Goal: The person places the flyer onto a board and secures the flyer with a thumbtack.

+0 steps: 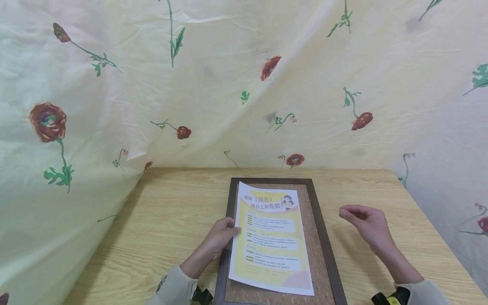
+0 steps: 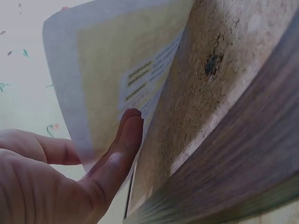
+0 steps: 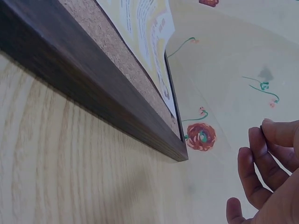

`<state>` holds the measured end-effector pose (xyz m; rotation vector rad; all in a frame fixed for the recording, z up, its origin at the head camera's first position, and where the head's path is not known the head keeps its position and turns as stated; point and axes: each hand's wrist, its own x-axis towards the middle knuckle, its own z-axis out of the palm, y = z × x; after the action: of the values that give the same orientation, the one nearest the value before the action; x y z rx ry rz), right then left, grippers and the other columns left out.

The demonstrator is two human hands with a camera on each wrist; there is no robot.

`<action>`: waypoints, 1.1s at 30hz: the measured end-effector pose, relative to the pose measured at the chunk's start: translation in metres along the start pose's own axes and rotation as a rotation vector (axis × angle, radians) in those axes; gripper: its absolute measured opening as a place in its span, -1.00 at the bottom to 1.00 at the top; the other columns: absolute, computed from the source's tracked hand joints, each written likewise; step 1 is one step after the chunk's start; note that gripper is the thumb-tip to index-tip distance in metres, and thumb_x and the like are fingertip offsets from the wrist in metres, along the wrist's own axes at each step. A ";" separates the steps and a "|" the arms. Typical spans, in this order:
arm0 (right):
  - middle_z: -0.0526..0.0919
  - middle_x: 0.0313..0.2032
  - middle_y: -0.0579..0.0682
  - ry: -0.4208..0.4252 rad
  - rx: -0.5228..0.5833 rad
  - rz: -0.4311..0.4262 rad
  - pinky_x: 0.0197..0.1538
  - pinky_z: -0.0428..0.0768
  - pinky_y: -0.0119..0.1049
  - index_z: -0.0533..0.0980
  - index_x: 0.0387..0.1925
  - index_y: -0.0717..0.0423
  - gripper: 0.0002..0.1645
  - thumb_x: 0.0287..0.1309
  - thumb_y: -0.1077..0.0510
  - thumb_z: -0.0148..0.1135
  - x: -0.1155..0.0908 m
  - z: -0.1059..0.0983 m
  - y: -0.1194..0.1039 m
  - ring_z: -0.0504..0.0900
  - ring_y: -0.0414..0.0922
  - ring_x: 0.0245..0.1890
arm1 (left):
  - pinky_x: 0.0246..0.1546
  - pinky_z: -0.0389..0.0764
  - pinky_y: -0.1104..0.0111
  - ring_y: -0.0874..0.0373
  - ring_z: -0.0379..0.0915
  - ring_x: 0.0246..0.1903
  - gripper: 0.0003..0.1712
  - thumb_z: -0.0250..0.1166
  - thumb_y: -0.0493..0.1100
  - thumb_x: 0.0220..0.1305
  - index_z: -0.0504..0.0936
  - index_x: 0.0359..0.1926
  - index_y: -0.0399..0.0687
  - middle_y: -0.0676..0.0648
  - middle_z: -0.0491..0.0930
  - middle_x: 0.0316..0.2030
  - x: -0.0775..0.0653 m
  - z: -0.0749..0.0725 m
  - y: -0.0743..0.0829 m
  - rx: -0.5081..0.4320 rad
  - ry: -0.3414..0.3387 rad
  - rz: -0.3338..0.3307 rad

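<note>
Standing here, I see the printed sheet (image 1: 271, 241) lying over the cork (image 1: 313, 242) of a dark-framed board (image 1: 324, 241), which lies on the bench (image 1: 171, 203) between the person's two hands. Sheet and board both run lengthwise away from the person, their long axes nearly in line. The sheet sits toward the left of the cork, leaving a bare strip along its right side, just inside the frame.

The left hand (image 1: 222, 235) is much the nearer: it is at the sheet's left edge, about midway along, pinching it with the thumb on the printed face. Seen from the left wrist, that edge curls up and stands off the cork near the frame's side.

The right hand (image 1: 367, 224) hangs over the bench beyond the frame's right side, apart from both board and sheet. Its thumb and forefinger come together at the tips; whether something small sits between them I can't tell. From there the sheet lies across to the left, past the frame and the bare cork, so I judge that everything turns on that sideways gap.
</note>
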<state>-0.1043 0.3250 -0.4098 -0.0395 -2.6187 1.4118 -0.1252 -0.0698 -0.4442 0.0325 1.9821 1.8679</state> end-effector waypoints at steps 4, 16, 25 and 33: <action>0.73 -0.18 0.13 -0.007 -0.009 -0.008 -0.22 0.54 -0.56 0.59 -0.02 0.42 -0.55 0.34 0.05 0.26 0.003 0.000 -0.003 0.60 -0.45 -0.27 | -0.28 0.70 0.20 -0.11 0.69 -0.24 -0.68 0.02 -0.30 0.41 0.41 0.05 -0.52 -0.25 0.67 -0.25 -0.002 -0.001 0.002 0.009 0.015 -0.013; 0.73 -0.19 0.15 0.003 -0.019 -0.061 -0.24 0.54 -0.58 0.60 -0.02 0.42 -0.57 0.33 0.08 0.27 0.012 -0.001 -0.016 0.59 -0.47 -0.27 | -0.43 0.71 0.19 -0.04 0.68 -0.44 -0.77 -0.02 -0.42 0.32 0.45 -0.08 -0.52 -0.26 0.63 -0.36 -0.003 -0.005 -0.003 0.050 0.060 -0.016; 0.71 -0.13 0.25 -0.009 -0.028 -0.075 -0.21 0.53 -0.58 0.61 -0.02 0.39 -0.56 0.34 0.05 0.26 0.022 0.009 -0.032 0.59 -0.46 -0.27 | -0.47 0.70 0.18 -0.06 0.68 -0.45 -0.79 0.01 -0.43 0.30 0.46 -0.10 -0.50 -0.25 0.64 -0.39 -0.002 0.000 -0.005 0.049 0.043 -0.006; 0.72 -0.15 0.22 -0.014 -0.022 -0.101 -0.20 0.54 -0.55 0.63 -0.04 0.37 -0.59 0.34 0.06 0.26 0.026 0.013 -0.041 0.60 -0.43 -0.26 | -0.49 0.70 0.19 -0.05 0.68 -0.47 -0.81 0.02 -0.42 0.32 0.47 -0.12 -0.47 -0.24 0.65 -0.40 -0.001 0.002 -0.007 0.048 0.040 0.008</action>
<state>-0.1298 0.2940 -0.3796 0.0989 -2.6069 1.3549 -0.1218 -0.0686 -0.4511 0.0170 2.0559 1.8394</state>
